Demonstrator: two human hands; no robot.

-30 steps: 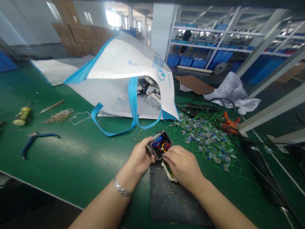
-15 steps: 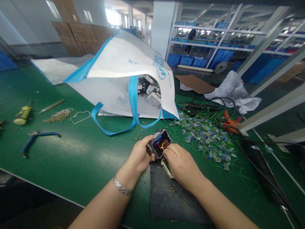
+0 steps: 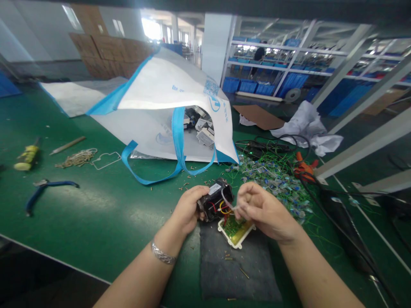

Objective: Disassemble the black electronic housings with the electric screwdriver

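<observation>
My left hand [image 3: 188,210] is closed around a black housing [image 3: 215,197], tilted with its open side towards my right hand. Red and yellow wires [image 3: 224,207] run out of it to a green circuit board [image 3: 236,229], which sits in a pale cover lying on the dark grey pad [image 3: 224,276]. Pinched in my right hand [image 3: 261,209], just right of the housing, is a thin whitish strip [image 3: 226,199] that curves back to the housing's opening. Whether the strip's far end is attached there, I cannot tell.
Behind the housing lies a white bag [image 3: 144,132] with grey parts inside. At right are a heap of green-wired pieces [image 3: 272,177] and orange-handled pliers [image 3: 303,167]. Blue pliers [image 3: 48,186], a yellow screwdriver [image 3: 27,156] and a pile of screws [image 3: 76,158] lie left.
My right hand has moved right from the housing's opening, drawing out the whitish strip. The cover with the circuit board now lies face up on the pad. The housing has turned slightly.
</observation>
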